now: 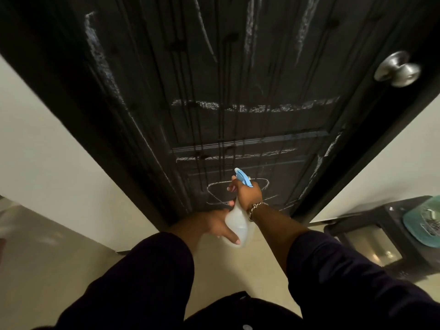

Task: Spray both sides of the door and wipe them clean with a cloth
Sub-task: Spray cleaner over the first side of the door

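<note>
Door (238,75) fills the far centre of view, black w/ raised panels, white chalky marks and thin wet runs streaking down it, so spraying of this side looks under way; wiping not begun, other side not seen. Spray bottle (237,222) sits near the door's lower panel, nozzle (242,177) aimed at it but not touching. Right hand (247,194) is wrapped round the neck, fingers (232,188) curled over the front where the trigger would be; trigger itself hidden. Left hand (214,225) props the bottle body from the left, thumb laid flat along it; its other fingers are behind the bottle, can't tell how they lie. Bottle is translucent plastic, prob. light and a bit squashy, slick if wet; neck is the sure place to hold, w/ a hand under the base for steadiness. Bracelet (256,209) on the right wrist. Metal knob (396,69) at far right on the door. Cloth (426,222), teal, looks soft and limp, lies on a dark stool (357,229) at right, well apart from both hands; pinch it anywhere or bunch it. Pale floor (59,258) near, light walls either side.
</note>
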